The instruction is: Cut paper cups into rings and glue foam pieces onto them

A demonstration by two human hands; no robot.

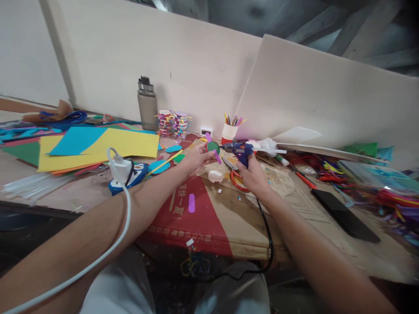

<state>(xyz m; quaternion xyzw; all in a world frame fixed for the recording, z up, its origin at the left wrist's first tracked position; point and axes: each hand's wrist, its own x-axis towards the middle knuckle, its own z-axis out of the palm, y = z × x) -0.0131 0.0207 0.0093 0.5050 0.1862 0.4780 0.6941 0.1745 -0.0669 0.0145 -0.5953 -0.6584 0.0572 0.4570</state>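
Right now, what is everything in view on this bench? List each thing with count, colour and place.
glue gun: one, blue, in the right hand, nozzle at the green disc
green disc: one, green with purple strips, in the left hand
scissors: one, red handles, below the glue gun
water bottle: one, grey, by the back wall
paper sheets: several, yellow, blue, green, on the left
paper cup: one, white and red, holding coloured sticks
stacked pieces: two stacks, multicoloured, beside the bottle
cardboard: one, brown and red, under the hands
phone: one, black, on the right
charger: one, white, cable across the left arm
left hand: grip on the disc
right hand: grip on the gun
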